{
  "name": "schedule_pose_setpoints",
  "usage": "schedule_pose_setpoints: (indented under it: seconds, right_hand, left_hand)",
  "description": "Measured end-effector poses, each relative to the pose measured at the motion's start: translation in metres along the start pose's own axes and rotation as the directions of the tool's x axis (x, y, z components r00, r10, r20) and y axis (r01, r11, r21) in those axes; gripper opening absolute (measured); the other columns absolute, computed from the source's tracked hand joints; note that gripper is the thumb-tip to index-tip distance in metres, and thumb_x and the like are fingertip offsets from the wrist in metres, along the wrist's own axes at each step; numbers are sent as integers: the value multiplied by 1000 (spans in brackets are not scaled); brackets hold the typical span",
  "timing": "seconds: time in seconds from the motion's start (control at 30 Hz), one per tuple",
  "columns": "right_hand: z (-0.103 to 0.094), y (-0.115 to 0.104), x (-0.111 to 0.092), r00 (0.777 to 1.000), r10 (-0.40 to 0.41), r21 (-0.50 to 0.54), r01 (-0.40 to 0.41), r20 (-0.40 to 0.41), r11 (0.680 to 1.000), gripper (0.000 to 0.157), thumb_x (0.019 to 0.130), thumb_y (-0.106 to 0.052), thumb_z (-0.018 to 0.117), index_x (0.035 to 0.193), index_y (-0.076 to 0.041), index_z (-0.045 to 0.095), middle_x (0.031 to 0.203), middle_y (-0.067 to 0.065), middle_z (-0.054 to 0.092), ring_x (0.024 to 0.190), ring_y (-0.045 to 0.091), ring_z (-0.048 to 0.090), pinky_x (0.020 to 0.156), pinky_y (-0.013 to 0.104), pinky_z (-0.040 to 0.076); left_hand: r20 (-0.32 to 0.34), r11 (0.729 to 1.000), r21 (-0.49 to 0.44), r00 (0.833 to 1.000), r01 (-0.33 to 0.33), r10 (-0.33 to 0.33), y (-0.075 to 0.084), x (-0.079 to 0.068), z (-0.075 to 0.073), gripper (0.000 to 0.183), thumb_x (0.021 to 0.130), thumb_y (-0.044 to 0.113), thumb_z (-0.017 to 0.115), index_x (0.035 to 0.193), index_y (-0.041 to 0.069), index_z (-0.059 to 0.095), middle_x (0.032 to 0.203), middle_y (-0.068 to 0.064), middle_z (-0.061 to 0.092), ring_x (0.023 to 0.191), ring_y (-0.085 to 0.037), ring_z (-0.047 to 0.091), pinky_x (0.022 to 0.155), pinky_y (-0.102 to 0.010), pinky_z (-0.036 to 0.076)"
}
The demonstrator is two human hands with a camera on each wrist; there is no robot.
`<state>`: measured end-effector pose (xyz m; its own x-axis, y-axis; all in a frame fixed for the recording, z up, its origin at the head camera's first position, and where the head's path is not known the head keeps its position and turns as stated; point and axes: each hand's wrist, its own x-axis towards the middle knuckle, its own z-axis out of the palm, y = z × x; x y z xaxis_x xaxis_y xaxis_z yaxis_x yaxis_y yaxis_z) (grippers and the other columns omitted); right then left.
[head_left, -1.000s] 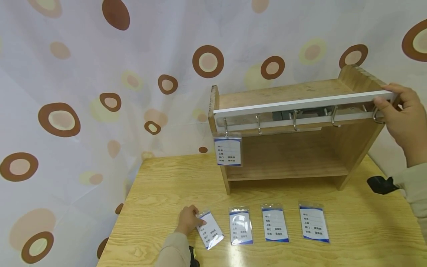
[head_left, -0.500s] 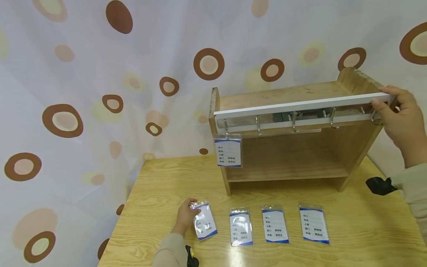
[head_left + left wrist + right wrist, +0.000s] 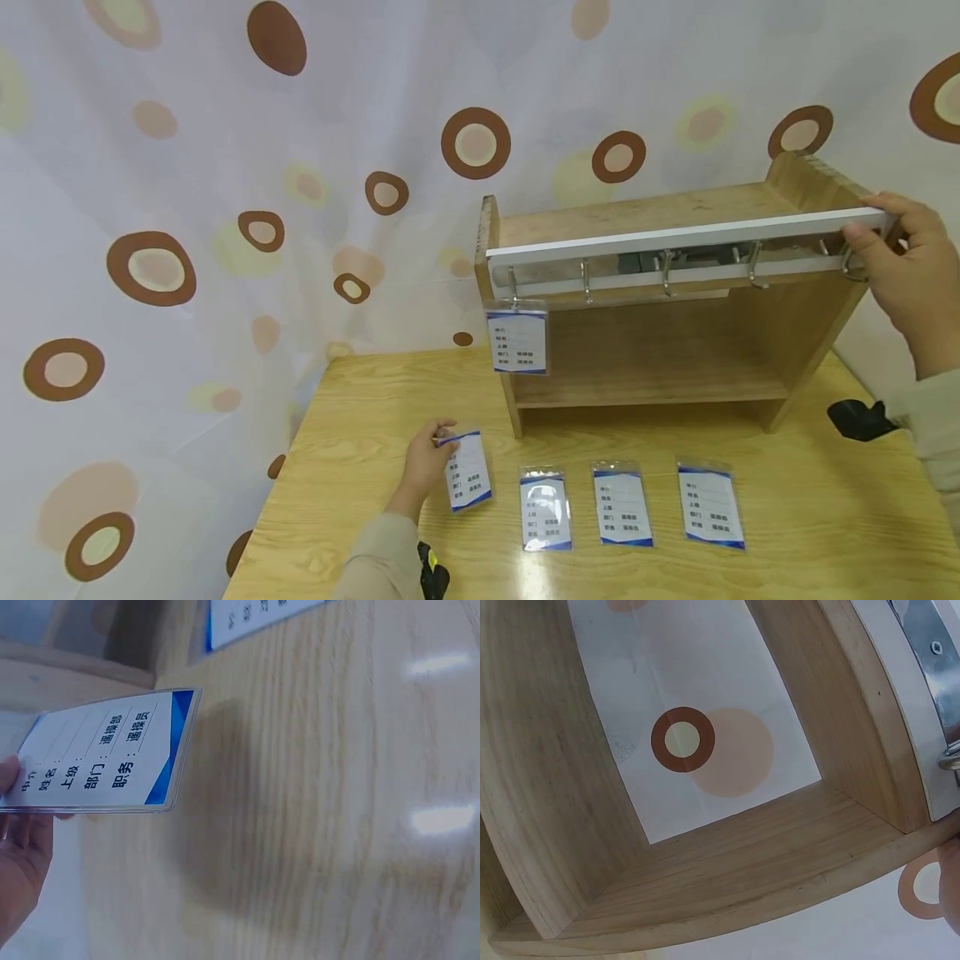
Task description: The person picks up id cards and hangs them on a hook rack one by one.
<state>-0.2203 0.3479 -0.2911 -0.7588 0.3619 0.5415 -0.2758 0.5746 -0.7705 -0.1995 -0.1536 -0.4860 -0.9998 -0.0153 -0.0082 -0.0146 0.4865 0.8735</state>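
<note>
My left hand pinches the upper edge of a name badge in a clear sleeve. In the left wrist view this badge is raised off the table, with its shadow beside it. My right hand grips the right end of a white hook rack on the front of a wooden shelf; thumb in front, other fingers partly hidden behind. A badge hangs from the leftmost hook. Three more badges lie in a row: left, middle and right.
The wooden table borders a patterned cloth backdrop behind and at the left. Several metal hooks line the rack. Black wrist camera mounts sit at both sleeves.
The left hand has lifted the leftmost table badge and carried it away from me toward the shelf, turning it more upright. My right hand stays on the rack's end.
</note>
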Motion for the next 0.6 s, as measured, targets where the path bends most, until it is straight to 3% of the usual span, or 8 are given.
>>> schedule_pose_setpoints:
  seconds: [0.27,0.6]
  right_hand:
    - [-1,0,2,1000,1,11,-1,0,1000,37,88,-21,48,125,-22,45,129,-4,33,109,4,31,94,20,23]
    - [-1,0,-1,1000,-11,-15,12,23,1000,39,89,-22,47,128,-22,42,133,-3,28,114,7,26,96,22,21]
  left_hand:
    - [45,994,-61,994,-92,95,33,2,8,30,81,1,57,110,6,55,95,-12,56,76,-17,55,64,-27,48]
    - [123,970,-103,965,-218,230,76,-11,13,28,79,3,60,107,4,57,83,-4,57,71,-14,53,58,-25,47]
